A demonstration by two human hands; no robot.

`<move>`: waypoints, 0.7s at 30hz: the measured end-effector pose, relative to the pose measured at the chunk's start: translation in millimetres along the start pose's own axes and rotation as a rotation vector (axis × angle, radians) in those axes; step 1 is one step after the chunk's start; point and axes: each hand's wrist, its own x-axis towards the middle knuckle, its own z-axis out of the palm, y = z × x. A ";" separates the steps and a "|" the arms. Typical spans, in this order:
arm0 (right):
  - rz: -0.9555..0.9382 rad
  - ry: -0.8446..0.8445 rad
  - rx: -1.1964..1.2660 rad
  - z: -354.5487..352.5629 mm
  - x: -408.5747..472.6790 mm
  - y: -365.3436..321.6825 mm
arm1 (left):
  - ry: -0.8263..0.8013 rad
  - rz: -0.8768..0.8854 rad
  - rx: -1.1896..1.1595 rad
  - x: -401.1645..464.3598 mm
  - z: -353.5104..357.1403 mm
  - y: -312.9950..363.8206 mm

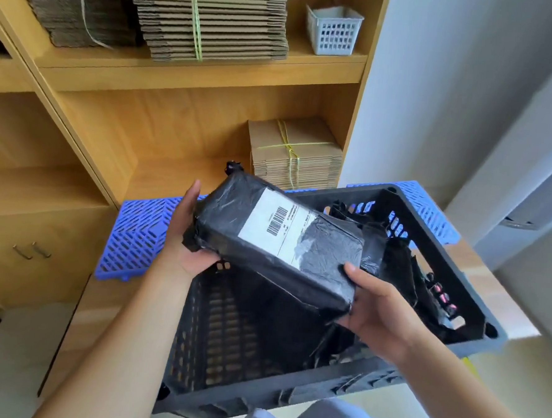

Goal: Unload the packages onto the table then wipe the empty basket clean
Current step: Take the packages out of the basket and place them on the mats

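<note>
A tall wooden shelving unit [179,73] stood against the back of the room. On its upper shelf sat bundles of flattened cardboard [212,17] tied with string, and to their right a small white plastic basket [334,30]. Right of the unit ran a plain pale wall [453,90]; below it lay light floor tiles [7,354].

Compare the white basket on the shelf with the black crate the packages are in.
The white basket is small and sits on the upper shelf; the black crate is far larger and rests low, in front of the person. The white basket shows nothing inside from this angle; the black crate holds black-wrapped packages, and both hands lift one package above it. Both have perforated plastic walls and an open top.
</note>
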 end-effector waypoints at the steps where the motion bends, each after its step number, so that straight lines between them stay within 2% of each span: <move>1: -0.008 0.032 0.039 -2.0 -3.6 -3.5 | -0.098 -0.048 -0.066 9.6 -0.9 -4.2; 2: -0.031 0.059 0.080 -5.4 -6.8 -7.2 | -0.212 -0.082 -0.095 17.1 -3.1 -9.7; 5: -0.124 0.103 0.230 -13.9 -17.2 -25.2 | -0.310 -0.186 -0.133 27.1 21.2 -37.5; 8: -0.198 0.131 0.342 -27.6 -15.4 -42.9 | -0.379 -0.244 0.031 34.5 59.0 -63.9; 13: -0.291 0.152 0.331 -44.0 -1.3 -64.7 | -0.264 -0.072 0.373 37.4 139.4 -100.5; 16: -0.335 0.163 0.320 -56.8 9.9 -77.0 | -0.167 0.026 0.378 50.3 167.4 -113.8; 21: -0.332 0.143 0.235 -90.2 21.9 -122.4 | -0.075 0.066 0.319 78.7 195.0 -115.7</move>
